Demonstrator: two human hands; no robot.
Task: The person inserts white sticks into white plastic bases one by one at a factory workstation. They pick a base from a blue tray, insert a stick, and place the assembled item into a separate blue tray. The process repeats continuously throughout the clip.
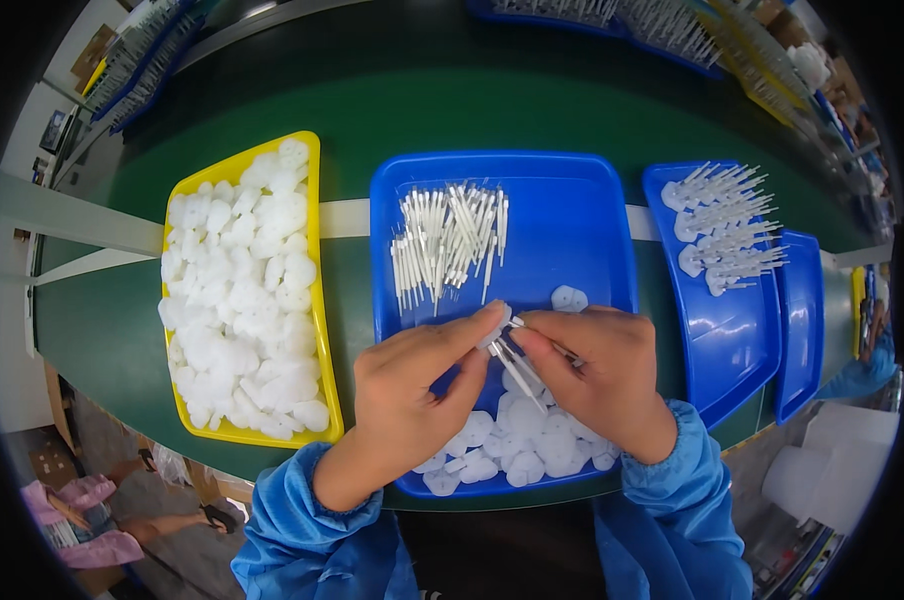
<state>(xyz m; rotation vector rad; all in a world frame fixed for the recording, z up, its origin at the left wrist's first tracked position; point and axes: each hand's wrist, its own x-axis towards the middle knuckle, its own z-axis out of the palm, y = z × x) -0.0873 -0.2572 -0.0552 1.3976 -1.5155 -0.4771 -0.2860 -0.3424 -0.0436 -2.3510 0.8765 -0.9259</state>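
Over the middle of a blue tray [572, 220], my two hands meet. My left hand [407, 385] pinches a small white plastic disc [494, 330] between thumb and fingertips. Thin white sticks with metallic parts [517, 372] slant down below the disc. My right hand [607, 375] is closed at the fingertips on a thin white stick [517, 322] against the disc; its exact contact is partly hidden. In the tray's upper left lies a pile of similar sticks [447, 240]. White discs [522, 445] are heaped at its near end, and a single disc [569, 298] lies beyond my right hand.
To the left, a yellow tray [324, 370] is full of white discs. On the right, a blue tray [727, 350] holds rows of discs with sticks standing in them, overlapping another blue tray [802, 330]. More filled trays [562, 14] line the green table's [372, 95] far side.
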